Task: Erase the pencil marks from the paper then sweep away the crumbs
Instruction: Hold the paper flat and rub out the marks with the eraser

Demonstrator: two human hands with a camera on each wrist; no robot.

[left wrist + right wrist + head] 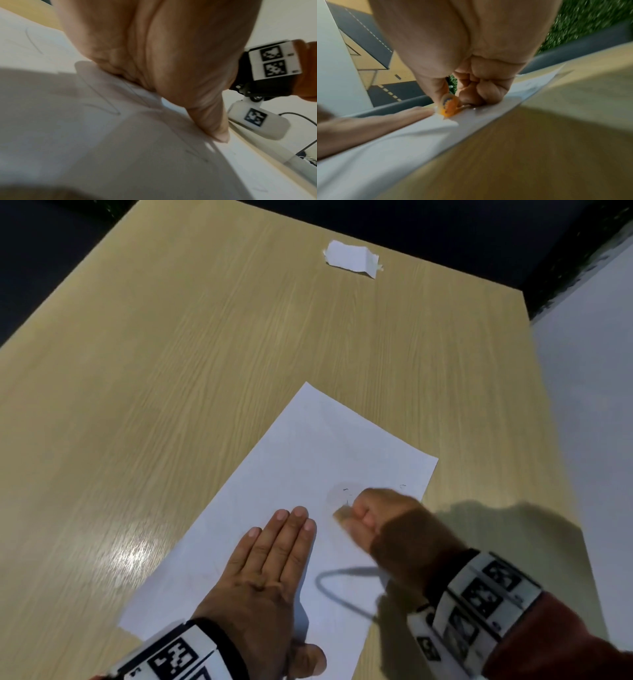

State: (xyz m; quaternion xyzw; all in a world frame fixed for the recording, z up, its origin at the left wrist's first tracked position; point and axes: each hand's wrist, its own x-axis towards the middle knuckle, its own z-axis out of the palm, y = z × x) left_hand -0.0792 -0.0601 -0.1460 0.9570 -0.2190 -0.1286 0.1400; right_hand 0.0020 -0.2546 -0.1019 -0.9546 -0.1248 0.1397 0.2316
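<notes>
A white sheet of paper (308,460) lies slanted on the wooden table (171,371). My left hand (274,553) presses flat on the sheet, fingers straight and together. Just right of it my right hand (359,515) is curled into a fist and pinches an orange eraser (448,106) against the paper (402,138); it is blurred in the head view. A faint smudge and a few small dark crumbs (346,491) lie just beyond the fist. Pencil lines (109,106) show on the paper (68,135) under my left hand (154,54). A dark curved shadow crosses the sheet near my right wrist.
A small crumpled scrap of white paper (352,258) lies at the table's far edge. A white wall (589,405) runs along the table's right side. Dark floor lies beyond the far and left edges.
</notes>
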